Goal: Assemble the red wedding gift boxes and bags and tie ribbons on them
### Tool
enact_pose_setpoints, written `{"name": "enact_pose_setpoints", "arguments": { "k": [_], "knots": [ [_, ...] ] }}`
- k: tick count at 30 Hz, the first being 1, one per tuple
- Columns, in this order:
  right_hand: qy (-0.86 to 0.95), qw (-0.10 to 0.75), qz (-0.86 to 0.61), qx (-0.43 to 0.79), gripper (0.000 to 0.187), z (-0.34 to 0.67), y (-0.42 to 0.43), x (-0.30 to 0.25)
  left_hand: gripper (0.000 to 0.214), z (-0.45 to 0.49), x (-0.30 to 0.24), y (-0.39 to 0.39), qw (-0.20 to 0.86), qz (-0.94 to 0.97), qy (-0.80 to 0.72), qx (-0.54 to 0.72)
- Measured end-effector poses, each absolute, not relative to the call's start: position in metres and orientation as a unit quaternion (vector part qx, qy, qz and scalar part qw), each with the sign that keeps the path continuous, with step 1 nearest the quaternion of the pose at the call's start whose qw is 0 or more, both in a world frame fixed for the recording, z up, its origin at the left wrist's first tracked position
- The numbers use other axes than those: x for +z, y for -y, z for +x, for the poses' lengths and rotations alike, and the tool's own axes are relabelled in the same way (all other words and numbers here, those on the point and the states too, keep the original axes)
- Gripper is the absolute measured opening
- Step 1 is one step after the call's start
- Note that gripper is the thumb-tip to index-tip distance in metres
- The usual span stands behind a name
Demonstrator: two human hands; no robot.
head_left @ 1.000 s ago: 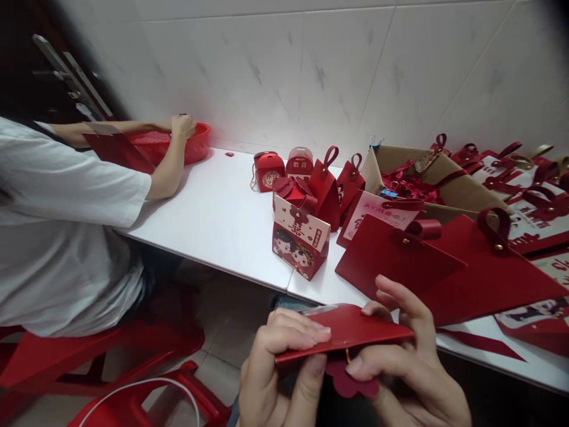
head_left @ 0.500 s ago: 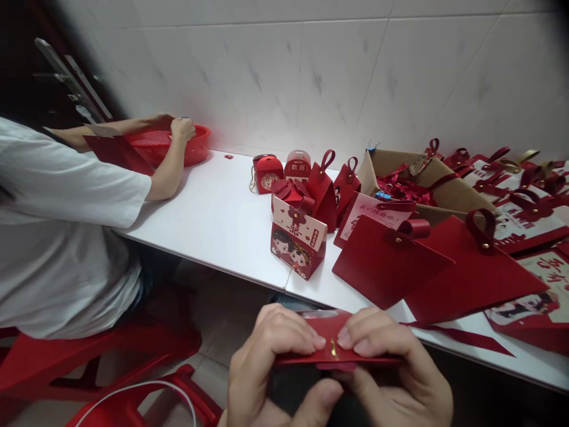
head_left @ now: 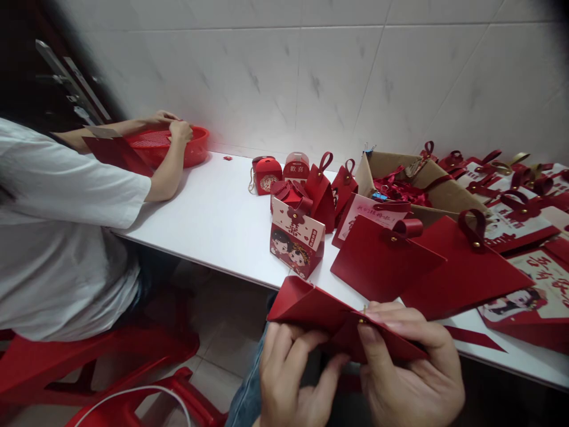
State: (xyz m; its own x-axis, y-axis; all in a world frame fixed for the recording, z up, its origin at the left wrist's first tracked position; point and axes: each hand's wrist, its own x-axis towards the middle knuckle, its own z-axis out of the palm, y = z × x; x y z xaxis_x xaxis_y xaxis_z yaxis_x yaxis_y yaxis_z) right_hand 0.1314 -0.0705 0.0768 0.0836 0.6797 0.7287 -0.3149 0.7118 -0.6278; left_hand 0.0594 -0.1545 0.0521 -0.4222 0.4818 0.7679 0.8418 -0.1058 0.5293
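Observation:
Both my hands hold a flat red paper gift bag (head_left: 311,308) in front of the table edge. My left hand (head_left: 291,373) grips it from below, fingers curled under the fold. My right hand (head_left: 411,367) pinches the bag's right part near a small brass stud (head_left: 364,309). The bag's left flap stands spread upward. Just beyond it on the white table (head_left: 217,219) stands a folded gift box with a cartoon couple (head_left: 296,244).
Flat red bags with looped handles (head_left: 427,261) lie stacked at the right, with a brown carton of red ribbons (head_left: 413,181) behind. Small finished red boxes (head_left: 284,172) stand mid-table. A person in a white shirt (head_left: 57,225) sits left, hands at a red basket (head_left: 178,145). Red stools (head_left: 111,367) stand below.
The bag was held flat, both thumbs pressing at the stud. Now it is turned and its left flap is spread open, my left hand underneath. The neighbour's hands shifted slightly at the basket.

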Motion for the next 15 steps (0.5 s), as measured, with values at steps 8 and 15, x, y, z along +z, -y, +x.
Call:
{"name": "enact_pose_setpoints", "arguments": {
  "k": [8,15],
  "knots": [
    [0.606,0.707,-0.135,0.338,0.032,0.135,0.061,0.074,0.012,0.024,0.074,0.181,-0.023,-0.496,0.625,-0.603],
    [0.657,0.669,-0.091,0.334,0.026,0.135,0.068,0.079,0.009,0.012,0.096,0.195,-0.026,-0.419,0.575,-0.702]
  ]
}}
